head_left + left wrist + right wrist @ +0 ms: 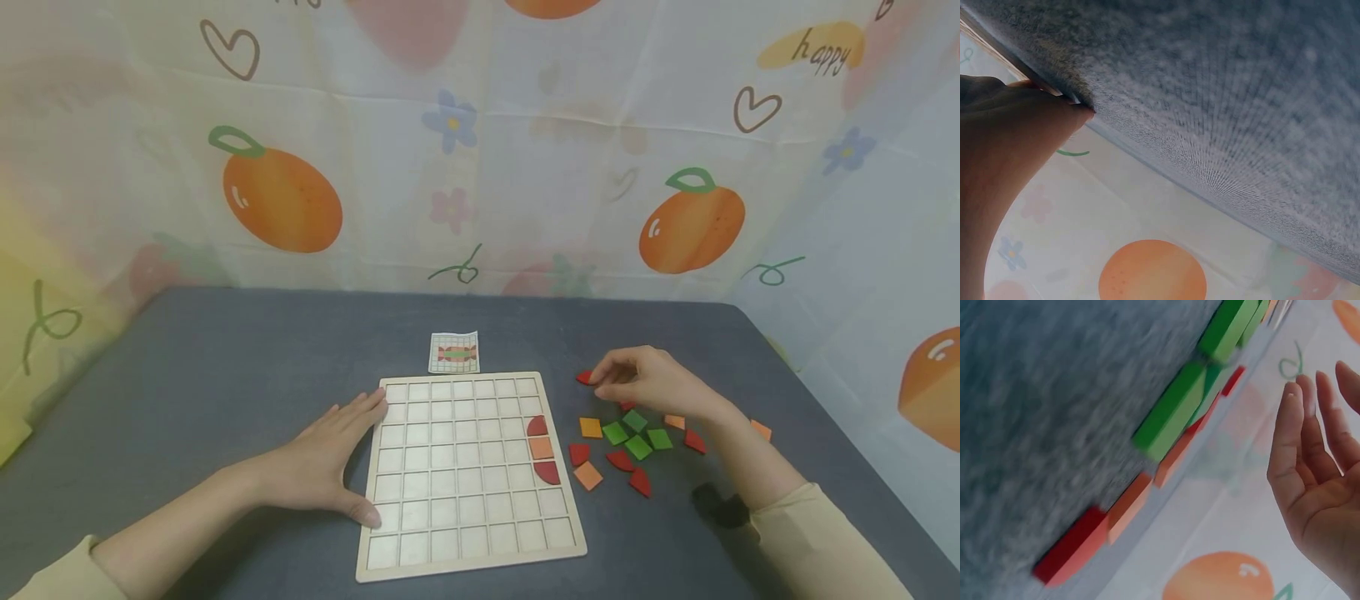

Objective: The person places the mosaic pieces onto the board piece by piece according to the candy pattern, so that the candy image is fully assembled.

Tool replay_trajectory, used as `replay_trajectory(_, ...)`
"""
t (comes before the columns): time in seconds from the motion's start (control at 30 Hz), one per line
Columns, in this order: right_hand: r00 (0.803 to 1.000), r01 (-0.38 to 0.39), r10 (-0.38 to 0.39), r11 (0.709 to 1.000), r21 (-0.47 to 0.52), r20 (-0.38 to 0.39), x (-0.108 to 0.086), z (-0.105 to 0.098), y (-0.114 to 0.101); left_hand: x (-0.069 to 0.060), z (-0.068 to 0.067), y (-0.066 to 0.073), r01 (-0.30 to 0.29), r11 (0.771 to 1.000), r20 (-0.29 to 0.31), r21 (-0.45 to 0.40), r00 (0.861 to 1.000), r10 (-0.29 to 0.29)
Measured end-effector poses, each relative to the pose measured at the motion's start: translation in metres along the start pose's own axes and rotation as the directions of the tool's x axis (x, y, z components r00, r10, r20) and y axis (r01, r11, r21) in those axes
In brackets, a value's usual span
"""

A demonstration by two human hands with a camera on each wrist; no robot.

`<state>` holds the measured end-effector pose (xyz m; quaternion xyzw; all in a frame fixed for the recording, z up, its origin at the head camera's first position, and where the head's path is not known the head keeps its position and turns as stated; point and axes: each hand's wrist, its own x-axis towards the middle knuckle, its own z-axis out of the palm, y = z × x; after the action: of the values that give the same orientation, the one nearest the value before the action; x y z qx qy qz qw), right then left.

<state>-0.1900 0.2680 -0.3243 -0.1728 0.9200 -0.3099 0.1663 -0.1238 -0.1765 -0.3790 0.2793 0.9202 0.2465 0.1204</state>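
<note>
Your right hand [656, 382] is at a red tile [584, 377], two o'clock from the centre of the gridded wooden board [442, 483]; its fingertips partly cover the piece, so I cannot tell whether they pinch it or stop short. The tile should prove light, rigid and liable to skid on its smooth faces, so take it by opposite side edges, thumb against forefinger. Your left hand [318, 462], digits spread apart, rests against the board's nine o'clock rim, a suitable hold for a seemingly stiff, light panel.
</note>
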Motion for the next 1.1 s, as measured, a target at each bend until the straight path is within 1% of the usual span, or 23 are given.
replay_trajectory(0.2, 0.999, -0.038, 0.038, 0.999, -0.015, -0.012, 0.000, -0.007, 0.014, 0.000, 0.000, 0.000, 0.001, 1.000, 0.001, -0.001, 1.000, -0.001)
replay_trajectory(0.47, 0.998, -0.048, 0.045, 0.998, -0.050, -0.053, 0.010, -0.011, 0.023, 0.001, -0.001, 0.001, 0.001, 1.000, 0.003, -0.007, 1.000, -0.001)
replay_trajectory(0.57, 0.998, -0.040, 0.037, 0.998, -0.056, -0.048, 0.017, -0.010, 0.022, 0.000, -0.001, 0.001, 0.004, 1.000, 0.005, -0.012, 1.000, -0.003)
replay_trajectory(0.67, 0.998, -0.054, 0.050, 0.995, -0.079, -0.049, 0.026, -0.006, 0.020, -0.001, -0.001, 0.001, 0.004, 1.000, 0.007, -0.009, 1.000, -0.004)
replay_trajectory(0.83, 0.990, -0.129, 0.117, 0.979, -0.160, -0.083, 0.038, 0.004, 0.017, 0.000, -0.001, 0.002, 0.002, 1.000, 0.007, -0.006, 1.000, -0.002)
replay_trajectory(0.97, 0.983, -0.164, 0.144, 0.967, -0.195, -0.110, 0.043, 0.010, 0.013, 0.000, -0.001, 0.001, 0.005, 1.000, 0.007, -0.005, 1.000, -0.005)
replay_trajectory(1.1, 0.984, -0.155, 0.134, 0.968, -0.195, -0.115, 0.043, 0.013, 0.008, -0.001, -0.002, 0.001, 0.007, 1.000, 0.007, -0.010, 1.000, -0.007)
